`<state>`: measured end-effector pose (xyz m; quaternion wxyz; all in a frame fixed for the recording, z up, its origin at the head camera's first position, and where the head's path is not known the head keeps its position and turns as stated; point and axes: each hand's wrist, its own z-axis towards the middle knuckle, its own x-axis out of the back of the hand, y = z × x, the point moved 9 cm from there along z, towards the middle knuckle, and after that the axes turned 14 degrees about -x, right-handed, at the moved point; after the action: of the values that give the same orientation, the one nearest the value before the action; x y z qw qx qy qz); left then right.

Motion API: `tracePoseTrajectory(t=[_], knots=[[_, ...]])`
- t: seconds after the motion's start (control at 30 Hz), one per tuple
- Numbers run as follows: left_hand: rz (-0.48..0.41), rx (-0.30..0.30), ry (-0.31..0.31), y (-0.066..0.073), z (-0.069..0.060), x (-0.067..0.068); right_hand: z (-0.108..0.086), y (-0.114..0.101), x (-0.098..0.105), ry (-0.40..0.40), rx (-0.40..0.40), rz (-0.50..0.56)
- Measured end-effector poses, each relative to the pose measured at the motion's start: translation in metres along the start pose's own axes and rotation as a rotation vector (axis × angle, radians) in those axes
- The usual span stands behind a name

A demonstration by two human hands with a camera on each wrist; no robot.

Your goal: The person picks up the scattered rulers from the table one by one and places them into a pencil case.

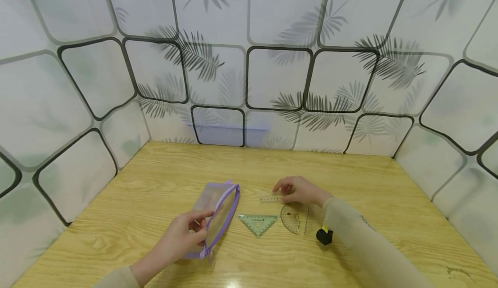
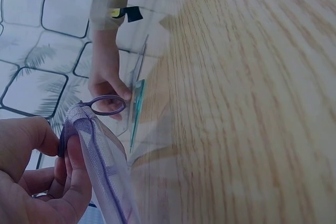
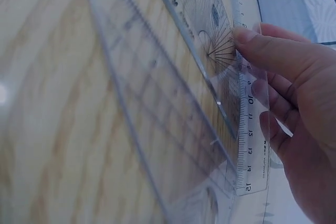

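Note:
My left hand (image 1: 177,236) pinches the rim of a see-through pouch (image 1: 208,198) with purple zipper edging; its mouth gapes toward the right. In the left wrist view the purple zipper-pull loop (image 2: 107,113) sticks out beyond the fingers. My right hand (image 1: 301,190) holds a clear straight ruler (image 3: 253,145) between thumb and fingers. Close below that hand lie a clear protractor (image 1: 288,219) and another clear measuring piece with a grid (image 3: 152,85). Between the pouch and the protractor lies a green triangular set square (image 1: 257,224).
All of it is on a wood-grain table (image 1: 155,167). Patterned curtain-like walls (image 1: 218,80) enclose its back and sides. A small black piece with a yellow part (image 1: 324,236) shows beside the right sleeve.

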<state>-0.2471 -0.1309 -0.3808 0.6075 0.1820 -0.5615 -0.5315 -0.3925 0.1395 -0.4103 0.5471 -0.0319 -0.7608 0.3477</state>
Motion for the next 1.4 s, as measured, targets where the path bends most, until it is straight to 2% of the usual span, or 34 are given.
tracePoseTrajectory(t=[0.33,0.63,0.77,0.87,1.17,1.4], knots=[[0.010,0.006,0.008,0.000,0.000,0.001,-0.002,-0.005,0.000,-0.036,0.029,0.013],[0.016,0.008,0.002,0.000,0.000,0.001,-0.003,-0.015,0.001,-0.099,0.098,-0.079],[0.014,0.007,0.000,0.000,0.000,0.001,-0.001,-0.016,0.003,-0.122,0.088,-0.098],[0.011,0.006,-0.001,0.000,0.001,0.001,0.001,-0.015,0.007,-0.120,0.066,-0.124],[0.004,0.001,-0.002,0.000,0.002,0.001,0.002,-0.017,0.018,-0.082,0.065,-0.190],[0.000,-0.005,0.000,-0.002,0.002,0.000,0.000,-0.026,0.020,-0.081,0.108,-0.201]])
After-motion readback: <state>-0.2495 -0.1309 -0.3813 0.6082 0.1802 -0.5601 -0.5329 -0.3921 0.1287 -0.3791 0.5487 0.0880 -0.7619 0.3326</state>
